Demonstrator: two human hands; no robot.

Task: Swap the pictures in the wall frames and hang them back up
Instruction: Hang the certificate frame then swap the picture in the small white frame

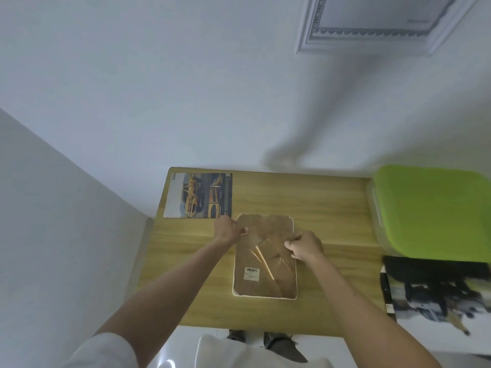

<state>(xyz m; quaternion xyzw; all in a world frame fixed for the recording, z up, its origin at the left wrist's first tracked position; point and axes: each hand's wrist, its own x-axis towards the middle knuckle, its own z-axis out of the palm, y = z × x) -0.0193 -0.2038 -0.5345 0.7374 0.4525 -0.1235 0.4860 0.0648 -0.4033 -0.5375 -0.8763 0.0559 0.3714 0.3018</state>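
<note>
Lying face down on the wooden table [332,208] with brown backing board [265,264] up, the white frame [264,296], probably for reaching the back. Pinching the board's upper left edge, left hand [229,231]; gripping its right edge, right hand [305,247], fingers curled. Waiting beside, car picture [199,195].
</note>
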